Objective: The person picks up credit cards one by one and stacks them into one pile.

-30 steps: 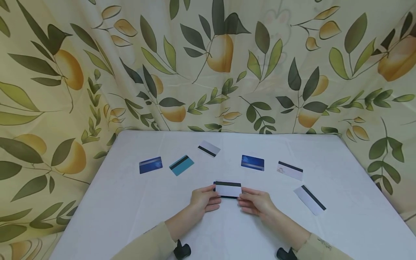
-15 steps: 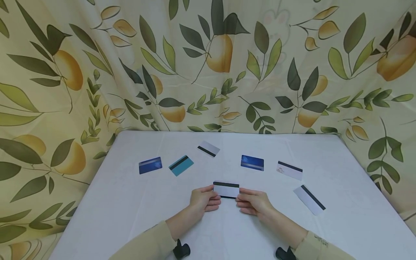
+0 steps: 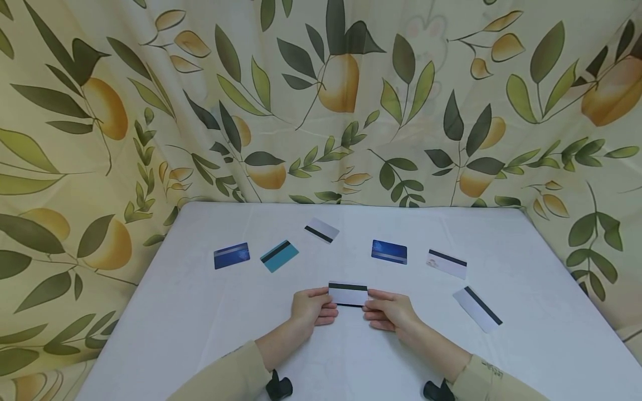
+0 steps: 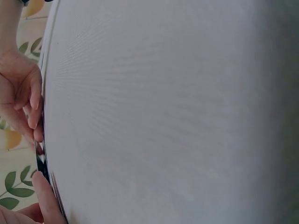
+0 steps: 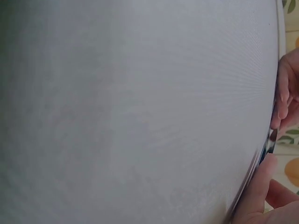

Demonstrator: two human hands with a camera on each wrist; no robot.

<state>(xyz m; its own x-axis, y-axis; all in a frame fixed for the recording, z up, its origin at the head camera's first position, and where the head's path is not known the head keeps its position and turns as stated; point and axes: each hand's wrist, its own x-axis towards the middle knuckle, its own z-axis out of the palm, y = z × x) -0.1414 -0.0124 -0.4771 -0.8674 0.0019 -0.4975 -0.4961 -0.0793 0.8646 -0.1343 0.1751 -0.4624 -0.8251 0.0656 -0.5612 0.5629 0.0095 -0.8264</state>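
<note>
A white bank card (image 3: 348, 295) with a black stripe along its far edge lies face-on in the head view, over the middle of the table. A dark strip of another card shows along its near edge. My left hand (image 3: 312, 308) pinches the left end between thumb and fingers. At the right end, my right hand (image 3: 393, 312) pinches it the same way. Both wrist views show the cards only as a thin dark edge between the fingertips, with my left thumb (image 4: 46, 196) and right thumb (image 5: 262, 182) on the near side.
Around the hands, single cards lie on the white tabletop (image 3: 200, 334): blue (image 3: 232, 255), teal (image 3: 279, 256), white striped (image 3: 322, 230), another blue (image 3: 389, 252), a white printed one (image 3: 447, 263) and a striped one (image 3: 478, 309). A patterned curtain (image 3: 321, 150) hangs behind the table.
The top white card has slid a little left, covering the dark corner that showed at its left end. My right hand has moved slightly left with it; the loose cards stay put.
</note>
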